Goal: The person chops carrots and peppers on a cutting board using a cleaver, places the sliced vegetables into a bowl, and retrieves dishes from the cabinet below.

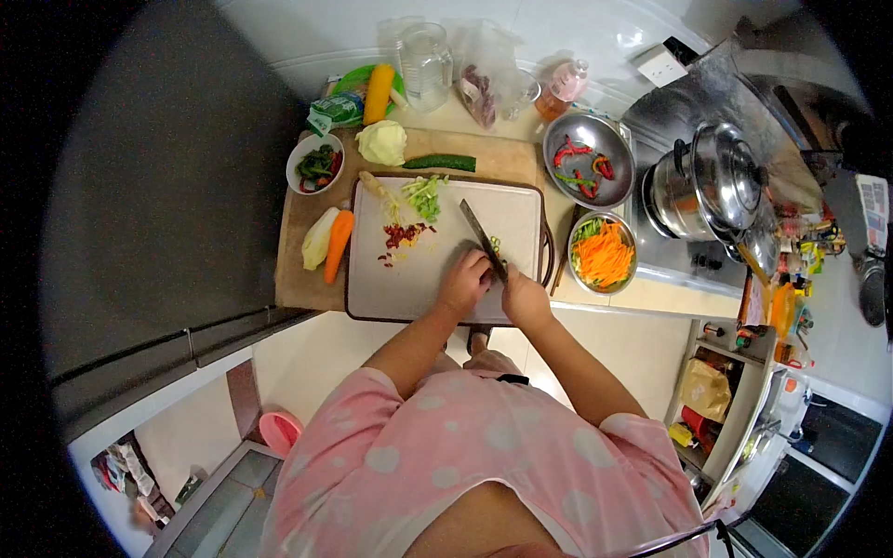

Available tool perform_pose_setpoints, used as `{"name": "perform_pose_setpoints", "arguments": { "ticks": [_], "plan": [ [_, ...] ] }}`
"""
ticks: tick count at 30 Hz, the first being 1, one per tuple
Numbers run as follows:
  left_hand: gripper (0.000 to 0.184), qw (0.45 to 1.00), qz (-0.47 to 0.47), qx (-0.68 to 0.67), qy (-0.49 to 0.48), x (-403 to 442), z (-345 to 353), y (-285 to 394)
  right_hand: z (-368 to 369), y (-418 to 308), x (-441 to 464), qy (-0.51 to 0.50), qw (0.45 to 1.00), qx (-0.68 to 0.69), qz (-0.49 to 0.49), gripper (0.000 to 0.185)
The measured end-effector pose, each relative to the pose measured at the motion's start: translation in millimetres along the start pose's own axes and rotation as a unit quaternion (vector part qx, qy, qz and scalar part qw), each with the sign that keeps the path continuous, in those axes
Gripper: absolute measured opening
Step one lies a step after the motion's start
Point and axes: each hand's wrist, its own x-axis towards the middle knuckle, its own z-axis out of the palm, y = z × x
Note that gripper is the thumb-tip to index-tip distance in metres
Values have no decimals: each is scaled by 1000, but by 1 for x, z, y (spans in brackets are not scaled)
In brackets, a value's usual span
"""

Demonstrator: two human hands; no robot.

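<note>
My right hand (526, 299) is wrapped round the handle of a knife (481, 234), whose blade points up and left over the cutting board (372, 296). Close to the blade's left side, my left hand (467, 277) has its fingers curled down on the board; what they press on is hidden. Small green slices (496, 245) lie just right of the blade. Further left on the board are chopped dark red pieces (402, 236), pale green chopped pieces (423, 197) and a light brown root-like piece (372, 184).
Left of the board lie a carrot (339, 246) and a pale vegetable (319, 239). Behind it are a cucumber (440, 162) and cabbage (381, 143). On the right stand a bowl of peppers (612, 192), a bowl of orange shreds (632, 265) and a steel pot (679, 195).
</note>
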Motion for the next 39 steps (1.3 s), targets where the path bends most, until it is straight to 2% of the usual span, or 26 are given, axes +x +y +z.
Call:
{"name": "perform_pose_setpoints", "arguments": {
  "ticks": [5, 8, 11, 17, 20, 29, 35, 39],
  "plan": [
    [21, 999, -5, -25, 40, 1, 2, -2, 0, 4, 0, 7, 1000, 16, -4, 38],
    [22, 994, -32, -91, 59, 0, 2, -1, -1, 5, 2, -16, 1000, 14, 12, 37],
    [24, 993, -22, -66, 101, -5, 3, 1, -2, 3, 1, -5, 1000, 24, 14, 37],
    [21, 996, -8, -8, 89, -10, 12, -4, -1, 5, 1, -6, 1000, 27, 11, 32],
    [17, 995, -6, -8, 103, -12, 18, -7, -4, 4, 1, -11, 999, 36, 23, 37],
    [13, 994, -50, -35, 87, -11, 18, -4, -28, 4, -9, -36, 997, 54, 29, 21],
    [13, 996, -33, -7, 85, -11, 19, -9, -34, 4, -13, -44, 998, 51, 17, 20],
    [12, 997, -30, 17, 76, -10, 13, -4, -34, 1, -12, -65, 998, 17, 14, 26]
  ]
}}
